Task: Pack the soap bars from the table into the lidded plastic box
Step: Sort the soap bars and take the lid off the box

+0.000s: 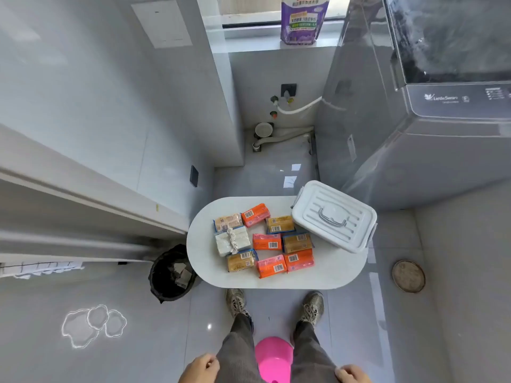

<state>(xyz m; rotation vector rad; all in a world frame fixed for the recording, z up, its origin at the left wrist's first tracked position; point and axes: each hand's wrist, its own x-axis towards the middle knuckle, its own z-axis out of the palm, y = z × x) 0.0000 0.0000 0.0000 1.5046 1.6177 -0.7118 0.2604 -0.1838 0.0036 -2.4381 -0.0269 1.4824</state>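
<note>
Several wrapped soap bars lie in a cluster on the small white oval table [210, 269]: orange ones [255, 215], tan ones [280, 224] and one white-wrapped bar [232, 241]. The white plastic box [334, 215] stands at the table's right rear with its lid on and the handle flat. My left hand [199, 369] rests by my left thigh at the bottom of the view, fingers curled, holding nothing. My right hand [350, 374] rests by my right thigh, also curled with nothing in it. Both hands are well short of the table.
A black-lined waste bin [172, 273] stands left of the table. A grey washing machine [431, 128] fills the right. A pink stool [273, 357] sits between my legs. A round floor drain cover [408, 276] lies at right, and a purple detergent bag [302, 19] stands on the windowsill.
</note>
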